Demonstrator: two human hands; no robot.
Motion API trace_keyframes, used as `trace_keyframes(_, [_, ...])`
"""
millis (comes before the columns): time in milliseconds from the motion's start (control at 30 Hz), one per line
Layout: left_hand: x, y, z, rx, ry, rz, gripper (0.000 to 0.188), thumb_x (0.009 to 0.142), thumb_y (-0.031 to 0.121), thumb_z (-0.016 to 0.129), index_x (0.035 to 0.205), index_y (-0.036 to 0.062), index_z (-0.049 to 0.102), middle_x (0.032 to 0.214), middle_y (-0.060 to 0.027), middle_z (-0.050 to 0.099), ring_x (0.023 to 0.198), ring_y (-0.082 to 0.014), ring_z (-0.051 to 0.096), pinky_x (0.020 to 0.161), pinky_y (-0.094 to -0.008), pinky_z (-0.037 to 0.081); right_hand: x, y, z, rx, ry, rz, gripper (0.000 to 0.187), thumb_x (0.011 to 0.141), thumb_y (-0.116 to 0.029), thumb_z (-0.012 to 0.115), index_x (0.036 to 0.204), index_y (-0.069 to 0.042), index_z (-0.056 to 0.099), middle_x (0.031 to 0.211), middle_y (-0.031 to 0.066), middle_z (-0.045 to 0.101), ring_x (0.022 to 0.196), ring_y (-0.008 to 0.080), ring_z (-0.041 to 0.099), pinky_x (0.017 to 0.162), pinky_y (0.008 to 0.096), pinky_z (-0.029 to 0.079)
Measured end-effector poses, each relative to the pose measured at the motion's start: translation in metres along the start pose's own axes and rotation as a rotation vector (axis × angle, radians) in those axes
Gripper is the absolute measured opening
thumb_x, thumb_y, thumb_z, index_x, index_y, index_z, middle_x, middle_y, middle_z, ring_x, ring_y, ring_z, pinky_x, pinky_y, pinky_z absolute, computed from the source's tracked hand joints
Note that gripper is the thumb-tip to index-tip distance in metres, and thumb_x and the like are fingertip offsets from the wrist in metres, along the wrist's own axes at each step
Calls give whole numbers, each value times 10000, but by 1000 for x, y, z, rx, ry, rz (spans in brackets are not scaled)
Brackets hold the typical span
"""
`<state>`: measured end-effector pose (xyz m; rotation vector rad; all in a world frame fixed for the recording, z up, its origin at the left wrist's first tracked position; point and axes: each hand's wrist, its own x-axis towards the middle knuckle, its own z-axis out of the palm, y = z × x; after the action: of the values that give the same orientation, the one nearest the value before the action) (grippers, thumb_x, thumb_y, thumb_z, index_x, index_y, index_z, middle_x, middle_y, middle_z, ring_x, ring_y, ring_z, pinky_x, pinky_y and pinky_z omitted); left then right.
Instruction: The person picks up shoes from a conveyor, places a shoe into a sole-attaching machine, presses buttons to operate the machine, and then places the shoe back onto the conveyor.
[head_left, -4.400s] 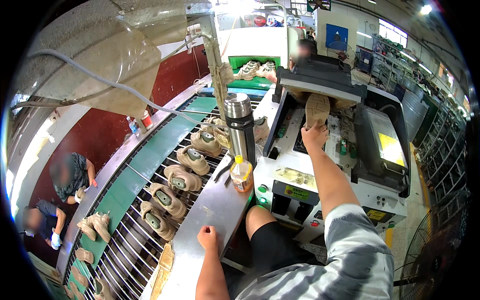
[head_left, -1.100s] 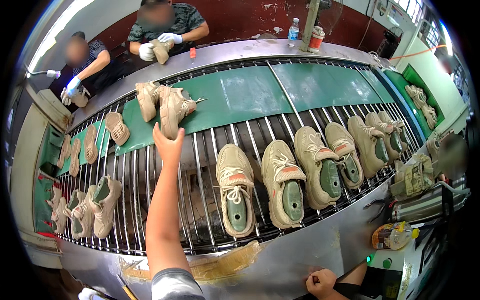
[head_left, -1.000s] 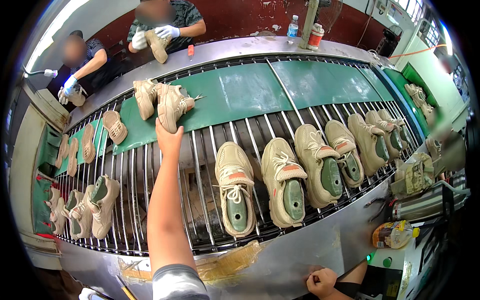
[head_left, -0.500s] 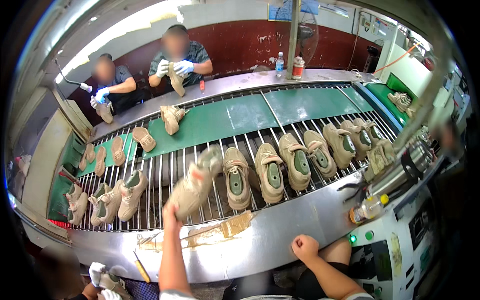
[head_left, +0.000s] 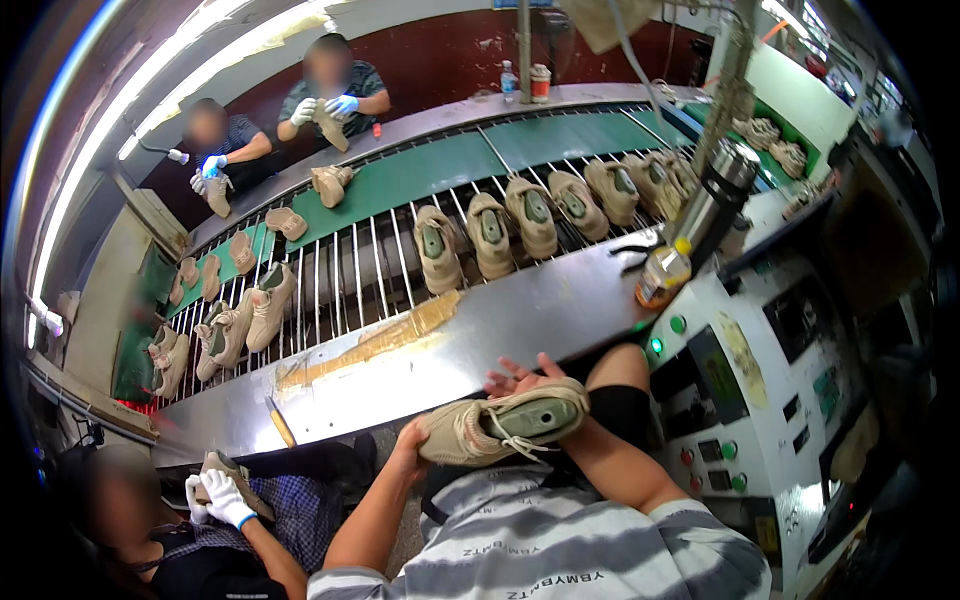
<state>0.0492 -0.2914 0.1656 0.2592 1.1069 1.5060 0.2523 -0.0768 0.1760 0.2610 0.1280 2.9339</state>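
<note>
A beige lace-up shoe with a green last inside lies sideways over my lap, in front of the metal ledge. My left hand grips it round the toe end. Beyond the shoe's heel half, my right hand is open, its fingers spread; the shoe hides part of its palm and wrist, and I cannot tell whether they touch. A row of similar beige shoes stands on the roller conveyor ahead, and several more shoes stand at its left end.
A yellow-handled tool lies on the metal ledge. To the right are a drink bottle, a steel flask and a control panel. Soles lie on the green belt. A gloved co-worker sits close at left; two others work across.
My left hand has brought the shoe from above the conveyor back toward my body. My right hand, a fist before, has opened beside the shoe. The view has shifted down.
</note>
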Motion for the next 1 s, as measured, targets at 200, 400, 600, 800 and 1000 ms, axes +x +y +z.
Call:
trace_keyframes(200, [55, 7, 94, 310, 55, 102, 291, 859, 225, 633, 990, -35, 643, 887, -106, 648, 797, -175, 615, 713, -299, 500, -110, 51, 14, -28, 58, -423, 671, 858, -327, 598, 1426, -67, 351, 1426, 160, 413, 1355, 318, 353, 1134, 502, 276])
trace_keyframes(400, [133, -9, 206, 534, -139, -4, 283, 875, 234, 602, 961, -29, 662, 890, -93, 660, 782, -170, 607, 729, -292, 486, -153, 58, 32, 61, 95, -198, 701, 857, -532, 565, 1390, -96, 432, 1354, 153, 500, 1215, 352, 509, 1080, 569, 331])
trace_keyframes(600, [120, -43, 253, 827, -577, 327, 285, 886, 121, 567, 1148, 15, 612, 1141, -78, 618, 1050, -161, 550, 911, -287, 427, -178, 48, 15, -78, 174, -440, 656, 837, -595, 538, 1312, -142, 541, 1311, 94, 565, 1171, 305, 557, 1073, 570, 344])
trace_keyframes(800, [76, -43, 228, 694, -921, 510, 543, 698, 127, 634, 1230, 51, 556, 1396, -179, 429, 1347, -357, 339, 1117, -473, 238, -196, 57, 20, 65, 154, -528, 572, 897, -446, 524, 1290, -30, 532, 1230, 180, 596, 1107, 357, 590, 1027, 533, 422])
trace_keyframes(1000, [9, -24, 259, 1157, -1048, 881, 573, 651, 63, 713, 1210, 86, 593, 1373, -198, 439, 1268, -385, 442, 1054, -456, 369, -186, 48, 12, 13, 284, -748, 529, 883, -454, 529, 1247, -72, 567, 1164, 158, 619, 1009, 324, 634, 873, 485, 536])
